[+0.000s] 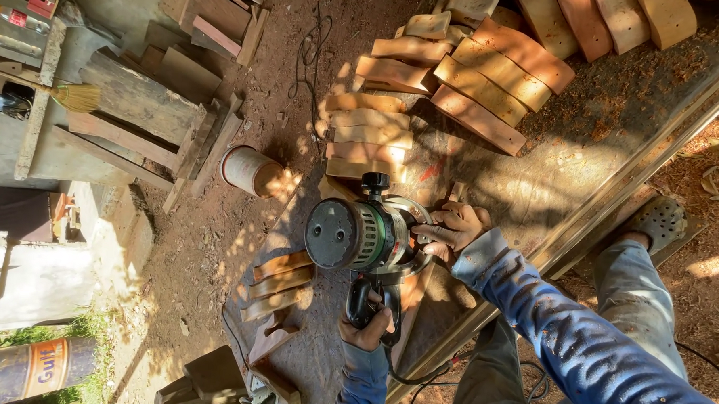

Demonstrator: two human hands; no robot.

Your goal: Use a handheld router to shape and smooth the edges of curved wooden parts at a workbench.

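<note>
Both grips are closed on the router (366,236): my left hand (366,327) on its handle, right hand (454,228) at the base. One slip could gouge the workpiece.

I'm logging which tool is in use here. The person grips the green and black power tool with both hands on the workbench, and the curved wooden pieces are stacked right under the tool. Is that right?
Not quite. The head view shows both hands, left and right, on the power tool over the workbench, but the curved wooden pieces lie spread out farther along the bench, beyond the tool, not under it.
</note>
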